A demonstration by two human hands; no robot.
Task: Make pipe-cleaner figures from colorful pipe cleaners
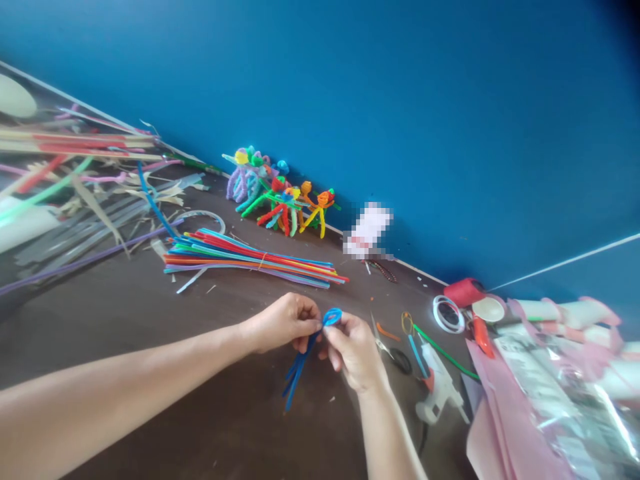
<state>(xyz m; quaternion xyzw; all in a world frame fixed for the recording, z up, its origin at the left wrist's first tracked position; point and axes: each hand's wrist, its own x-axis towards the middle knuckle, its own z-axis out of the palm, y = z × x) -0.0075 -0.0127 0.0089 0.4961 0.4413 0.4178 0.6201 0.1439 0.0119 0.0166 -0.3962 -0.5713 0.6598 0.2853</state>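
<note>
Between my two hands is a blue pipe cleaner figure (299, 367), its top curled into a round coil and several straight ends hanging below. My left hand (290, 323) pinches it just under the coil, from the left. On the other side, my right hand (353, 347) grips the coil's edge between thumb and forefinger. Beyond my hands lies a bundle of coloured pipe cleaners (250, 259), tied round with a thin band. Finished-looking pipe cleaner figures (285, 197) in several colours stand against the blue wall.
Scissors (383, 343) and a white glue gun (440, 387) lie right of my right hand. Pink paper (493, 427), wrapped rolls and tape rings (449, 315) crowd the right side. Loose sticks and strips (90, 143) heap up at the left. A blue wall (350, 87) closes off the back.
</note>
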